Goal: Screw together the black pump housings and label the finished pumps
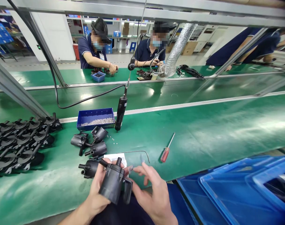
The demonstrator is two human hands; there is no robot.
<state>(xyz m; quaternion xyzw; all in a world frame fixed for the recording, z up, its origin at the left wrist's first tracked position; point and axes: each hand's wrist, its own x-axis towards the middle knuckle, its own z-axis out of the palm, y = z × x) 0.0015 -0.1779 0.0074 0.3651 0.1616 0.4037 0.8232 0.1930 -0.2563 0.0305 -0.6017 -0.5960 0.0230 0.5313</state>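
Black cylindrical housing (111,182) was gripped by the left hand (97,189), fingers wrapped around its body, over the near edge of the green bench (194,131). The right hand (154,192) was held partly open just beside the housing's side bracket (127,191); contact could not be confirmed. Similar housings (98,149) were grouped beyond. A red-handled screwdriver (165,154) was laid to the right; an electric screwdriver (121,112) was suspended beside a blue bin (95,113) containing small metal parts (99,121).
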